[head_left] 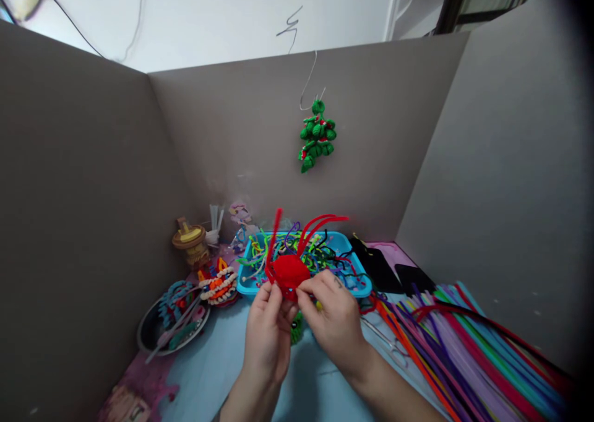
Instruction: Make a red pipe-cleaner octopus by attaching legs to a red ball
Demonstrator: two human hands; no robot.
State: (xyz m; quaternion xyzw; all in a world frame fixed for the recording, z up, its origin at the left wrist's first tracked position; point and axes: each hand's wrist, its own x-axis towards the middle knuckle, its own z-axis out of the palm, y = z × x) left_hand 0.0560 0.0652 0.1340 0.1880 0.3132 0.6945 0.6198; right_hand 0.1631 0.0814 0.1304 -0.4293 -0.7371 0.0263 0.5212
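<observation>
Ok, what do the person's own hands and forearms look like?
The left hand and right hand are gloveless, and the visible forearms look bare, with no clear sleeve. A small dark mark shows near the right hand's knuckles, too small to tell whether ring or tattoo.

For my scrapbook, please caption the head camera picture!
Left hand and right hand hold a red fuzzy craft near a blue tray.

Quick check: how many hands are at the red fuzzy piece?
2: the left hand at the lower left of the red fuzzy piece, the right hand at its lower right. No other hand shows.
</observation>
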